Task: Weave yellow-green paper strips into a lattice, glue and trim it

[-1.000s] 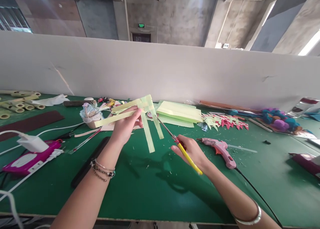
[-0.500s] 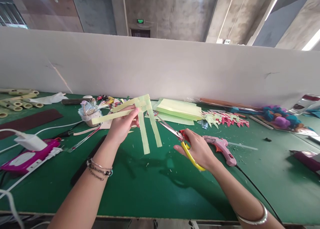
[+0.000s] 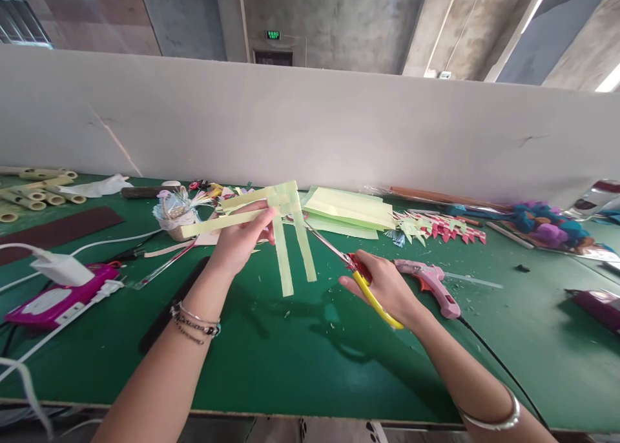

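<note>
My left hand (image 3: 245,239) pinches a woven piece of pale green paper strips (image 3: 285,252) near its crossing. Two strips hang down over the table and two others stretch out to the left. In my right hand (image 3: 382,285) are scissors (image 3: 372,298) with yellow and red handles; their blades point up and left, and the tips are close to the right hanging strip. Whether the tips touch the paper cannot be made out. Behind the strips lies a stack of pale green paper sheets (image 3: 349,209).
A pink glue gun (image 3: 433,285) with a black cord lies right of my right hand. A purple power strip (image 3: 62,298) and white cables are at left. Red and green paper pieces (image 3: 440,228), a small basket (image 3: 172,217) and bamboo tubes (image 3: 29,201) stand farther back.
The view has shifted slightly, so everything sits a little differently in the picture. Both hands keep their holds on the woven strips and the scissors.
</note>
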The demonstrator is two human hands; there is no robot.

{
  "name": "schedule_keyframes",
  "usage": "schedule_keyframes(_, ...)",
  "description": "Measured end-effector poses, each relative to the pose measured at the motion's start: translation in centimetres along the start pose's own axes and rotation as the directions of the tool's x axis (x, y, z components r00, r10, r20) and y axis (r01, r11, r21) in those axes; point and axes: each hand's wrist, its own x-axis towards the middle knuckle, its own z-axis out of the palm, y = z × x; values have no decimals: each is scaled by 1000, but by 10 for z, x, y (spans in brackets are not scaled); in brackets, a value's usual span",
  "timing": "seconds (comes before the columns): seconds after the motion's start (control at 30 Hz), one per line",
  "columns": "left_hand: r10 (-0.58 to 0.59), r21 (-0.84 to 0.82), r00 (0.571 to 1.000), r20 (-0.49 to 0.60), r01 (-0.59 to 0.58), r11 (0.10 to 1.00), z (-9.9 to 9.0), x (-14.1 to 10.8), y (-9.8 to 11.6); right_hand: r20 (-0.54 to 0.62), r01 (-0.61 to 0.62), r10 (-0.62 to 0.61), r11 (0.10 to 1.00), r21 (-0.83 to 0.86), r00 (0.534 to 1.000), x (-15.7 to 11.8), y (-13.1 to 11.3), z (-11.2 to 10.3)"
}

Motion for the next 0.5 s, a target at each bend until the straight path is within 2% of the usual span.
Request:
schedule_keyframes(0.13, 39, 69, 994, 98, -46, 997, -1, 0, -4, 37, 3, -5, 999, 41, 999, 0, -2, 0)
schedule_keyframes(0.5, 47, 53, 993, 107, -53, 997, -1, 0, -7, 98, -22, 14, 996, 84, 995, 0, -4, -2)
